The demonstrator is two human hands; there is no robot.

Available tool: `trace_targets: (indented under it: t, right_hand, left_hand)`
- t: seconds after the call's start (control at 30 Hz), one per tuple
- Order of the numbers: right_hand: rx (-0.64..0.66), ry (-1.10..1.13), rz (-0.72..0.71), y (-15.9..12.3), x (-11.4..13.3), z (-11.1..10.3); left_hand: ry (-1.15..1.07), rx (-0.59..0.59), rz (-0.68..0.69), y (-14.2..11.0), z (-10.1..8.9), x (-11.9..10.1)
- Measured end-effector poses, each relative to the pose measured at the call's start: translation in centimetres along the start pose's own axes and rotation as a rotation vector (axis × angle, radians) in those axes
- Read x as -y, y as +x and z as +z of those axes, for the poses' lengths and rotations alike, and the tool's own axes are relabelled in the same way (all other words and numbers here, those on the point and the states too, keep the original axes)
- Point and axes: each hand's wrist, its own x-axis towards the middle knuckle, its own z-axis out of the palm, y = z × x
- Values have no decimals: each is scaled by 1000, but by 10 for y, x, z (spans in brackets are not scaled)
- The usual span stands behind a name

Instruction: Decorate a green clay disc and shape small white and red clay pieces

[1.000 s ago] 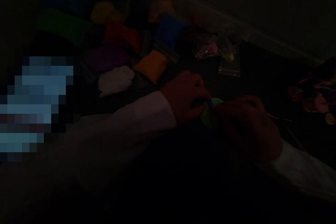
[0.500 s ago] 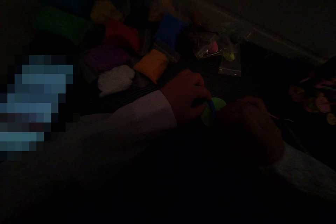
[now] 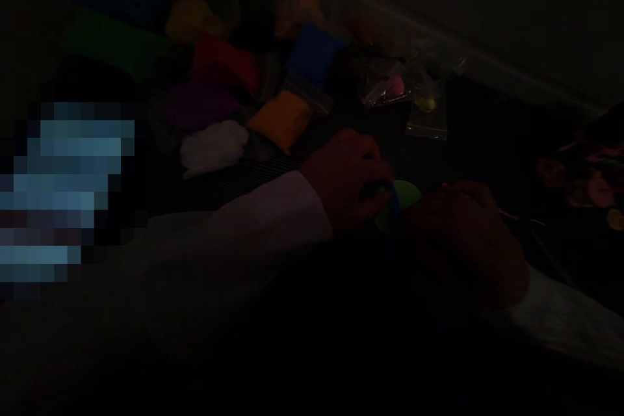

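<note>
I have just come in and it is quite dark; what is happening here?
A person in pale sleeves works with both hands at a flat, round, light-green disc. A narrow, curved blue strip lies across it. The left hand has its fingertips at the strip's far end; the right hand is at the disc's right side, its grip too dark to tell. Beyond the left hand lie a plump orange packet and a lumpy white packet.
</note>
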Motion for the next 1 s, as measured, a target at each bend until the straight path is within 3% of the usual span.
trace_targets:
  t: [1.0]
  right_hand:
    - [-8,20,1,1,2,7]
  left_hand:
    - [22,-8,-63,1,6,-5]
